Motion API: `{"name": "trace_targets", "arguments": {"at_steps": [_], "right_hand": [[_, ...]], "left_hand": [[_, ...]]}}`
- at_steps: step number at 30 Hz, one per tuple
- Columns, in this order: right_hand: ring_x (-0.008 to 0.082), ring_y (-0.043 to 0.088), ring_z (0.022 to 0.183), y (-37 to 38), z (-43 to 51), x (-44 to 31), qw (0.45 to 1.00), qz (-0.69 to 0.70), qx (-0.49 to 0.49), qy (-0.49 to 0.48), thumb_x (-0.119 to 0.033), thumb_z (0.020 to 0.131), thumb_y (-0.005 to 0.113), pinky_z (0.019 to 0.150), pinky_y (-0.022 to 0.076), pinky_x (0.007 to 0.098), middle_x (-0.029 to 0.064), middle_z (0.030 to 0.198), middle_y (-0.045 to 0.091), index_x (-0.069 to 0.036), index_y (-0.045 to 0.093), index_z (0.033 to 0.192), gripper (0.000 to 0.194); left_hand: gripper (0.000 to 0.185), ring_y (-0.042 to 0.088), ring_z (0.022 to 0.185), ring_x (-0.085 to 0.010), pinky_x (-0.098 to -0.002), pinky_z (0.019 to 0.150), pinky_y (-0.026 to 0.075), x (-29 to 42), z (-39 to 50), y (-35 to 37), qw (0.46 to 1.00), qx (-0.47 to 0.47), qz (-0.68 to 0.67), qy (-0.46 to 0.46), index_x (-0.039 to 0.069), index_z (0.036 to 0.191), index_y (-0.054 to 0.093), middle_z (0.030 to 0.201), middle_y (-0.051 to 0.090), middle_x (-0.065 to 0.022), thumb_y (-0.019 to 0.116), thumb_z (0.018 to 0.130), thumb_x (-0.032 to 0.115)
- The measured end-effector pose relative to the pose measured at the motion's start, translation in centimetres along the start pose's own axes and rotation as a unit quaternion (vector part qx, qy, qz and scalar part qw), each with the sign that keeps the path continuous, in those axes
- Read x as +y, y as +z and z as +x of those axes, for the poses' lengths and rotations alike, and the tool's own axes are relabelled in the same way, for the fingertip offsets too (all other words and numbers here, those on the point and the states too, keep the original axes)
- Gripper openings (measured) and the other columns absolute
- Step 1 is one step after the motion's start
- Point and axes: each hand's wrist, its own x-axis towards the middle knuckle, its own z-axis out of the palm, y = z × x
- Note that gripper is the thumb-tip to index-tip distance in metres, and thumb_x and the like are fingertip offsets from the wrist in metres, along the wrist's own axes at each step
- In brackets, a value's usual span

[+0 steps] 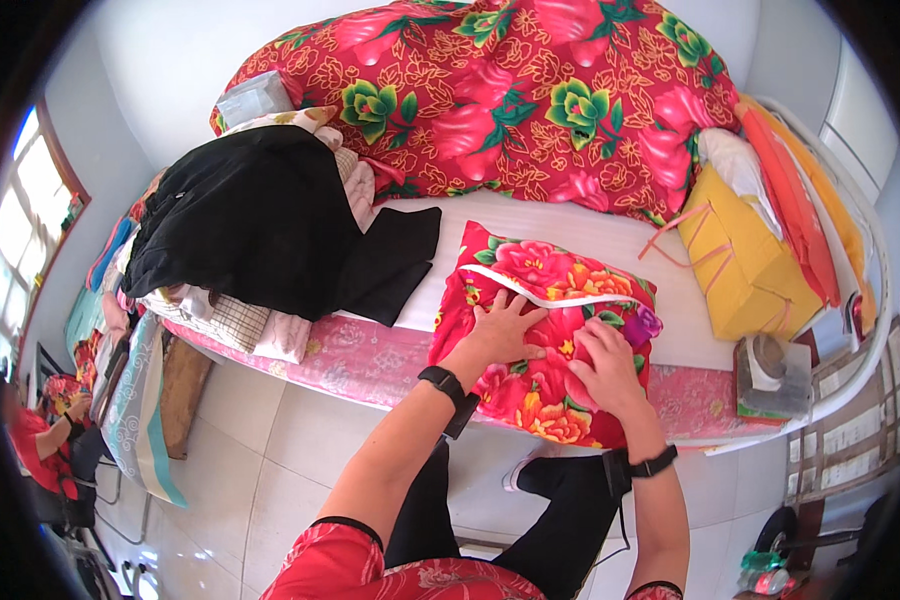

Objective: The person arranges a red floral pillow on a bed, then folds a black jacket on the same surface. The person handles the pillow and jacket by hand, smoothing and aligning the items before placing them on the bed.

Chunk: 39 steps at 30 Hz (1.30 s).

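A red floral fabric cushion or pillow cover [547, 405] with a white-edged opening lies on the front edge of the bed [450, 217]. My left hand [499, 330] rests flat on its upper middle, fingers spread, with fingertips near the white trim [525, 294]. On its right part my right hand [607, 364] presses with bent fingers, a little apart from the left hand. Neither hand grasps anything. Black bands are strapped on both wrists. Whether the cover is filled cannot be told for sure.
Black garments [247, 217] lie over folded bedding on the left. A large red floral quilt bundle [480, 105] stands along the wall. On the right are a yellow box-like package [750, 262] and a plastic-covered object [776, 375]. A person in red [45, 450] sits far left.
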Motion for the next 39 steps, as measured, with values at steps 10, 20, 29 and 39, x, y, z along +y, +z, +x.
{"name": "trace_targets", "arguments": {"at_steps": [10,20,29,39], "right_hand": [[0.0510,0.024,0.140,3.9,6.2,4.1,0.945,-0.030,-0.223,0.238,-0.052,0.087,0.061,0.116,0.0252,0.0496,0.0278,0.156,0.017,-0.016,0.025,0.153,0.083],[0.0525,0.027,0.137,4.7,6.0,4.2,0.945,-0.059,-0.233,0.222,-0.052,0.087,0.060,0.114,0.0274,0.0496,0.0291,0.156,0.017,-0.016,0.023,0.154,0.084],[0.0535,0.028,0.137,5.8,5.8,5.0,0.949,-0.074,-0.224,0.210,-0.050,0.087,0.060,0.114,0.0276,0.0500,0.0307,0.155,0.018,-0.014,0.023,0.153,0.084],[0.0495,0.024,0.140,5.6,6.2,4.4,0.937,-0.084,-0.241,0.239,-0.053,0.090,0.056,0.116,0.0252,0.0479,0.0267,0.157,0.015,-0.018,0.020,0.155,0.082]], "left_hand": [[0.064,0.060,0.108,-0.0294,-0.0359,0.093,0.051,-11.4,0.7,-3.1,0.927,0.284,-0.245,0.017,0.006,0.134,0.050,0.147,0.034,-0.0222,0.077,0.079,0.023],[0.044,0.065,0.079,-0.0144,-0.0254,0.064,0.050,-14.4,0.7,-1.6,0.926,0.206,-0.307,-0.076,-0.003,0.116,0.061,0.087,0.066,-0.0091,0.077,0.079,0.014],[0.047,0.064,0.076,-0.0150,-0.0285,0.065,0.053,-17.0,-1.1,-0.2,0.855,0.237,-0.439,-0.140,0.000,0.125,0.055,0.108,0.063,-0.0097,0.070,0.080,0.003],[0.036,0.058,0.097,-0.0118,-0.0290,0.087,0.048,-13.2,-15.2,9.5,0.801,0.035,-0.591,-0.092,0.002,0.117,0.062,0.104,0.064,-0.0023,0.074,0.084,0.013]]}}
